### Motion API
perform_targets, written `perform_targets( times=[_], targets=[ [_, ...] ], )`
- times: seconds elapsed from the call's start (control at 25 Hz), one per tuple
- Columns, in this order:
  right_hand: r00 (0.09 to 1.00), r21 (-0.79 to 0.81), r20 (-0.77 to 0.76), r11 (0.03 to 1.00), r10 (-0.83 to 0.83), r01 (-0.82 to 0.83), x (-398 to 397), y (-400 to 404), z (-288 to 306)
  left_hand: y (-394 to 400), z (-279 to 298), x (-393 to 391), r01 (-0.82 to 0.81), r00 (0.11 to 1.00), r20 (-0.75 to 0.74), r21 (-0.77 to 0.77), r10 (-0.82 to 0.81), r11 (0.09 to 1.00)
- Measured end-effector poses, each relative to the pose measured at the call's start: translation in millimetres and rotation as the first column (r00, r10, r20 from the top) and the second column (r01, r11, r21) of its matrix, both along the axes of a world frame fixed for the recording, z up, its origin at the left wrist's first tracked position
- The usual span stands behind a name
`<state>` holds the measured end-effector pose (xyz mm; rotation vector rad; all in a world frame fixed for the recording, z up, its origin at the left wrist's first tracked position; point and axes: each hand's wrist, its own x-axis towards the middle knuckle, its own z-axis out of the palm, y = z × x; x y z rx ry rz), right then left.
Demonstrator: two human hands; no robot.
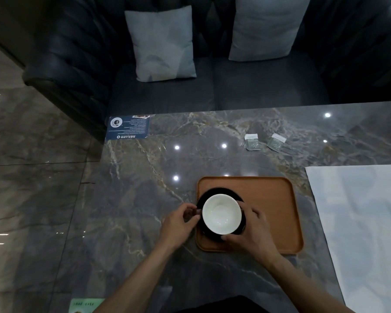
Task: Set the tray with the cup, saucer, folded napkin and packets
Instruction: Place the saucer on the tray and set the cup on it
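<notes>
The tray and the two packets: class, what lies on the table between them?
Nothing: the head view shows only bare marble table between the tray and the two packets. The unfolded napkin lies off to the right.

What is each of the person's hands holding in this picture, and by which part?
The left hand pinches the cup by its handle at the left side. The right hand grips the cup's right and near side, above the dark saucer on the tray.

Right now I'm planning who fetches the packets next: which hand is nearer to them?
Right. The right hand grips the cup over the tray, nearly straight below the two packets. The left hand, at the cup's handle, is farther left.
</notes>
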<state>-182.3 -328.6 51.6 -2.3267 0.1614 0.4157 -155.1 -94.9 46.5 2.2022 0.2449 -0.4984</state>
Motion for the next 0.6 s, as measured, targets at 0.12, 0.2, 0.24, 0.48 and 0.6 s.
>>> perform_targets(
  times=[0.12,0.2,0.24,0.48,0.6],
  targets=[
    [1.0,0.0,-0.008,1.0,-0.006,0.006,2.3,-0.9,-1.8,-2.0,-0.7,3.9,-0.003,1.0,0.0,0.001,0.003,1.0],
    [1.0,0.0,-0.016,1.0,-0.008,0.008,4.0,-1.7,-2.3,-2.6,-2.5,4.7,-0.008,1.0,0.002,-0.004,0.008,1.0],
    [1.0,-0.004,-0.02,1.0,-0.009,0.009,5.5,-1.8,-2.8,-2.5,-3.3,5.2,-0.007,1.0,-0.002,-0.011,0.007,1.0],
    [0.999,-0.01,-0.038,1.0,-0.018,0.018,4.9,0.5,-3.4,-2.4,-7.3,7.4,-0.061,0.998,-0.019,-0.097,0.059,0.993],
    [0.999,0.002,-0.046,1.0,-0.021,0.021,4.7,0.5,-2.9,-4.3,-8.2,7.9,-0.092,0.996,-0.008,-0.129,0.092,0.987]
  ],
)
